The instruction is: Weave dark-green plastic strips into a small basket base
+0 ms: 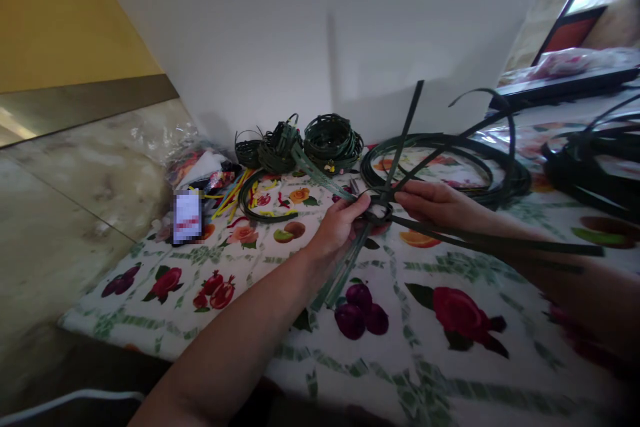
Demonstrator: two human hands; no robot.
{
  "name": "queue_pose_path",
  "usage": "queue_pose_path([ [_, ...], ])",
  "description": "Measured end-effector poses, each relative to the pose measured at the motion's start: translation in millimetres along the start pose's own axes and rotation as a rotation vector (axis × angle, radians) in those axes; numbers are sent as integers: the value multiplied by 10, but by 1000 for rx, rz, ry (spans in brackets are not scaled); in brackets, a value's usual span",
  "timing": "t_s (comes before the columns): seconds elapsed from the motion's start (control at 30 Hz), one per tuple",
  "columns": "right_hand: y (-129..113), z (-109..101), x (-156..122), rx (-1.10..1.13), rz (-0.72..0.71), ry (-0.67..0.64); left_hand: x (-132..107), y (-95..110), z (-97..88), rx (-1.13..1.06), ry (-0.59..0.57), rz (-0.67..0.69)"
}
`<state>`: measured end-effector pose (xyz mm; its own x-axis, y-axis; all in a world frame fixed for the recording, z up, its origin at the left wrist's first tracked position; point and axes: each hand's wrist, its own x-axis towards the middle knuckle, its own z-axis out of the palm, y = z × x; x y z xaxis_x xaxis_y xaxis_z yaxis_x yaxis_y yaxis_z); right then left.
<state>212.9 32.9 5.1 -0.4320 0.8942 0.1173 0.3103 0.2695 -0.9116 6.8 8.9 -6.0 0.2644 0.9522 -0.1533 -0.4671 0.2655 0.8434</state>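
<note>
Table: a fruit-print tablecloth (280, 340) covers it; coils of green strapping (333, 140) lie at the far side.
Work: a crossed-strip hub (381, 208) sits centre right, with a long loose strip (500, 243) running right.
Left hand (340, 223): grasps the hub's left edge.
Right hand (435, 203): fingers touch the hub; grip cannot be determined.
Risk: slackened pressure could let the crossings slip apart.

White wall (300, 33), yellow wall (65, 13), polished stone floor (65, 213)

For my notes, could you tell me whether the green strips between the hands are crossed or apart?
Crossed: the green strips meet at a woven centre between the left hand and right hand.
</note>
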Motion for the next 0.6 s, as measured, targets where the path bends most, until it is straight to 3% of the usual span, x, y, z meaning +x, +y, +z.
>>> queue_pose_path([
  [0.2, -17, -61, -10, -75, -7, 4, -1, 76, 15, -1, 21, -168],
  [0.3, -49, -55, -6, -162, -5, 0, 9, 40, 18, -21, 71, -154],
  [0.6, -10, -18, -14, -108, 29, -64, -2, -67, -37, 51, 10, -96],
])
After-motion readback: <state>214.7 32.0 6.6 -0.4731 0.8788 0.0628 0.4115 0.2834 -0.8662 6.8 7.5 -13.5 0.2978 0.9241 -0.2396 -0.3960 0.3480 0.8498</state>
